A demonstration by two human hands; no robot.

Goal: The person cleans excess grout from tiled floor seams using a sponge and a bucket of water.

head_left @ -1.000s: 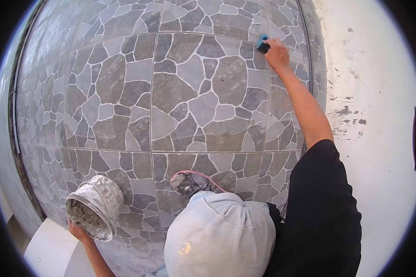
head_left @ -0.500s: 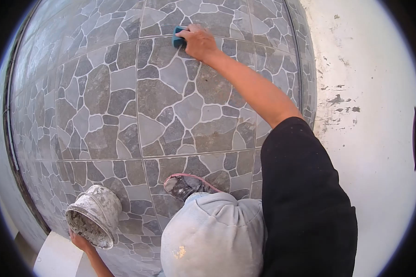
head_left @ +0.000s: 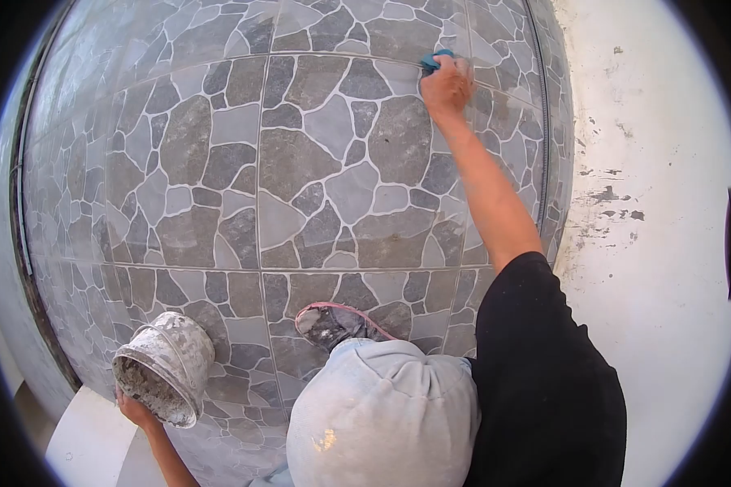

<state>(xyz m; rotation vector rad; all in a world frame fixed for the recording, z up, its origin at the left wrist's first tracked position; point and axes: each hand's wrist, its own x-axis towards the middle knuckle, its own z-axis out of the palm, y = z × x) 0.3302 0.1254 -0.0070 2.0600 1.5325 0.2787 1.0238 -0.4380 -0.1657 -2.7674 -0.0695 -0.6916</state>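
My right hand [head_left: 448,88] is stretched far forward and closed around a small teal sponge [head_left: 435,62]. It presses the sponge to the stone-patterned tiles [head_left: 345,191] by a straight seam between tiles. At the lower left, my left hand [head_left: 134,408] grips the rim of a plaster-crusted bucket [head_left: 170,347]. The bucket is tilted, its mouth facing me, and grey grout-like mix [head_left: 148,388] coats the inside. Part of the left hand's fingers is hidden behind the rim.
My shoe [head_left: 333,325] with a pink edge stands on the tiles, beside my grey-clad knee [head_left: 382,414]. A scuffed white wall [head_left: 625,268] runs along the right. Dark edging [head_left: 16,195] borders the tiles on the left. A pale block [head_left: 89,434] lies below the bucket.
My right hand has slid the sponge to the right along the tile seam, and the arm has turned more upright. My left hand keeps hold of the bucket, which tips slightly more.
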